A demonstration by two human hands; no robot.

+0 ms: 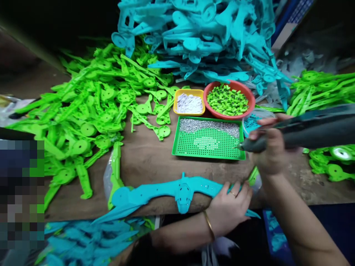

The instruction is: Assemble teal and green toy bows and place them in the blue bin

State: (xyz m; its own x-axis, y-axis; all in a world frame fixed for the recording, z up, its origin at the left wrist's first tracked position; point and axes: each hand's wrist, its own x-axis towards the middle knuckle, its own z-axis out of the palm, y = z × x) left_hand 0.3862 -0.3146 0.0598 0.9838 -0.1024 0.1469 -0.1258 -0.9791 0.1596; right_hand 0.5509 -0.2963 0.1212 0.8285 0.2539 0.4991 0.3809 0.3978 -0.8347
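Note:
A wide blue plastic bow-shaped part [163,190] lies across the front of the table, a bulged piece at its middle. My left hand [231,203], with a ring and a bangle, is closed over its right end, where the fingers cover that end. In my right hand [273,147] is a dark electric screwdriver [310,129], its tip pointing left over the right side of a green perforated tray [180,146]. Small metal screws [213,125] are heaped along that tray's far edge. Whether the bit carries a screw cannot be made out.
Bright green plastic parts [88,99] are piled on the left, with more [324,88] at the right. Blue parts [199,33] are stacked high at the back. Behind the tray stand a yellow dish [175,107] with pale pieces and a red bowl [251,99] with small green pieces.

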